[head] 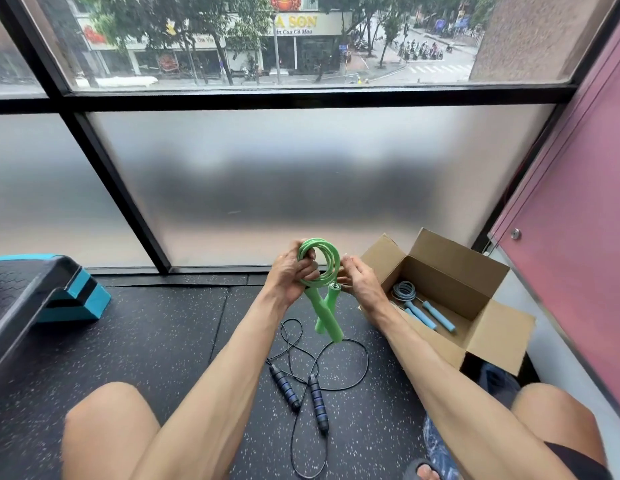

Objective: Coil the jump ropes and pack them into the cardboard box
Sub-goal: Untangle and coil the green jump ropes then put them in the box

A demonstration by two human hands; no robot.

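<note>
While the green jump rope (317,263) hangs coiled in mid-air over the floor (163,341), its handles dangling, the left hand (291,275) grips the loops to keep them from springing open and the right hand (359,277) pinches the coil's edge — close beside the cardboard box (481,271), where a blue rope (410,296) already lies, with the black rope (312,379) loose below.

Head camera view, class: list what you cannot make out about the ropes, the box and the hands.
- Cardboard box: near inside corner hidden by the right forearm and the box's front wall.
- Green jump rope: part of the coil covered by the left hand.
- Right hand: whether its fingers touch the coil is unclear.
- Black jump rope: one loop runs under the left forearm.
</note>
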